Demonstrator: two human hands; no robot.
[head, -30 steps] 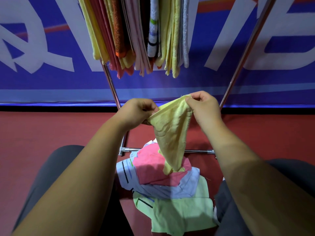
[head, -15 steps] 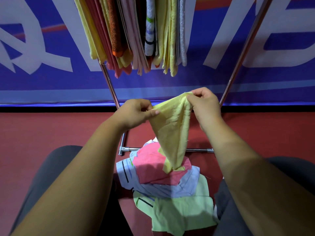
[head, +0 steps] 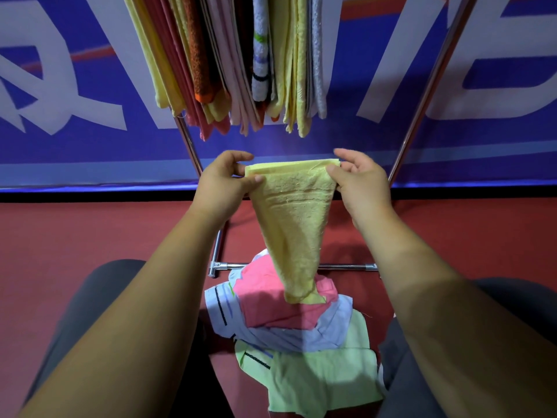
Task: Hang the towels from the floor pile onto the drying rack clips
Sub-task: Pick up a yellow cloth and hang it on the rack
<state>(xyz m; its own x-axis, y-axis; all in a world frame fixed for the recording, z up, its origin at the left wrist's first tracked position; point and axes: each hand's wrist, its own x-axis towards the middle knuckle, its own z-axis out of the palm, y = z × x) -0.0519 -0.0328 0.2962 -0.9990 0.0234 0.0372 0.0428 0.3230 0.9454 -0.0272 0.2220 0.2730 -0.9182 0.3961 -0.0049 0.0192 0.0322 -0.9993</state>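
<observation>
A yellow towel (head: 291,224) hangs in a downward point between my hands, its top edge stretched flat. My left hand (head: 224,181) pinches the left top corner; my right hand (head: 358,179) pinches the right top corner. Its tip brushes the floor pile (head: 289,330) of pink, pale blue and light green towels below. Above, several towels (head: 238,61) in yellow, orange, pink and white hang closely packed from the drying rack; the clips are out of view.
The rack's metal legs (head: 422,98) slant down to a floor crossbar (head: 346,267) behind the pile. A blue banner wall stands behind, above a red floor (head: 90,233). My dark-trousered knees (head: 99,297) flank the pile.
My hands have moved apart and slightly up, spreading the towel's bunched top edge into a straight line. The pile has not moved.
</observation>
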